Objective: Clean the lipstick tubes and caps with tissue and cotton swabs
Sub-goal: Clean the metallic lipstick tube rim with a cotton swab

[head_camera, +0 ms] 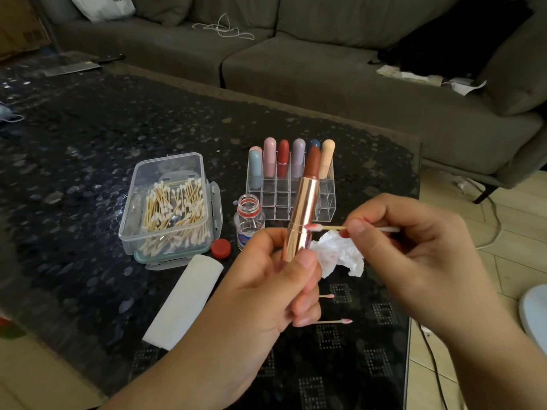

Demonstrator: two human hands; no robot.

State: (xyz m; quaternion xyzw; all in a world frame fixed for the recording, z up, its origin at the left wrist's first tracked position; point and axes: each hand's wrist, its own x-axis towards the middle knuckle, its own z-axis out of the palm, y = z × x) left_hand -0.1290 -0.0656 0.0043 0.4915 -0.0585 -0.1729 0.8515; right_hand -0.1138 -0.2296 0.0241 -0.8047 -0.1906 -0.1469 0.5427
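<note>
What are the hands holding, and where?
Left hand grips the lipstick tube by its lower end; right hand pinches a cotton swab mid-stick.

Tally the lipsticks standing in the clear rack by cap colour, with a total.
Pink: 2
Light blue: 1
Red: 1
Lilac: 1
Dark blue: 1
Cream: 1
Total: 7, in the rack

I saw the rose-gold lipstick tube upright and uncapped, its brown bullet extended. The cotton swab lay level, its pink-stained tip touching the tube's side; crumpled tissue sat behind.
</note>
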